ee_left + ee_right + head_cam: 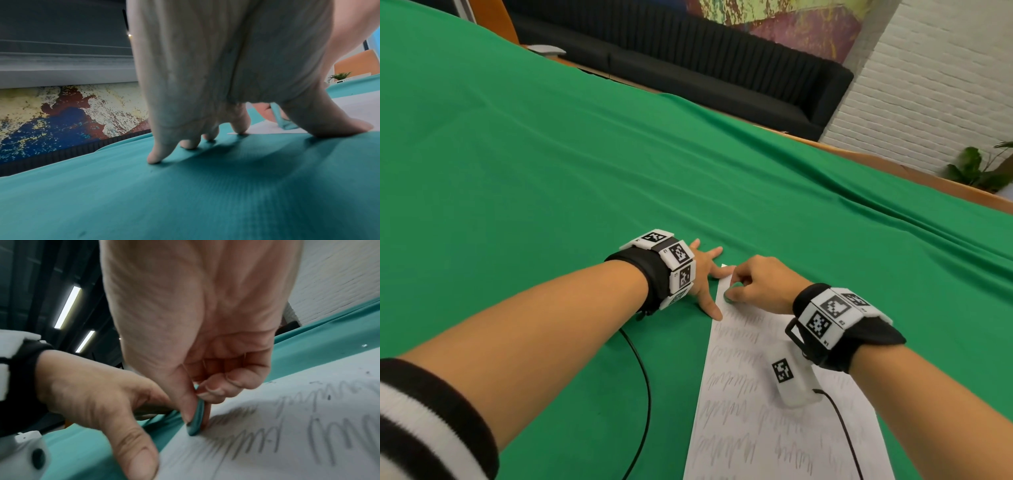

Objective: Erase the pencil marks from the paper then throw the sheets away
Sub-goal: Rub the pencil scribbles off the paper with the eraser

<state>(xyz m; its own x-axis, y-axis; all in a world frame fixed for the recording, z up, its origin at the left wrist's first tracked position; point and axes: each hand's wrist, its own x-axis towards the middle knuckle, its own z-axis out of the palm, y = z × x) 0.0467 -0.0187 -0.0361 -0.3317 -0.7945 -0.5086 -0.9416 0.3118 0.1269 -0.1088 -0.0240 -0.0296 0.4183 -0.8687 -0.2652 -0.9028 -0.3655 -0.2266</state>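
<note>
The right hand (760, 284) pinches a small flat green eraser (197, 416) between thumb and curled fingers, its lower edge pressed onto the paper (774, 428) close to the sheet's far left corner. In the right wrist view the eraser stands on edge, touching the sheet at the top of a row of grey pencil scribbles (263, 433). More rows of these marks run down the sheet toward the person, who wears a striped black and white sleeve (421, 428). The paper lies flat on the green cloth (534, 164) that covers the table.

Just left of the eraser, the left hand (705, 274) is spread wide with straight fingers, holding nothing. Its thumb (135, 456) presses the left edge of the sheet, and one fingertip (240, 128) touches the far corner; the other fingertips rest on the cloth beside the paper. Both wrists carry black bands with white marker blocks, and a black cable (643, 394) trails across the cloth under the left forearm.

Beyond the table's far edge stand a black sofa (722, 78), a white brick wall (935, 85), and a potted plant (976, 168) at the right.
</note>
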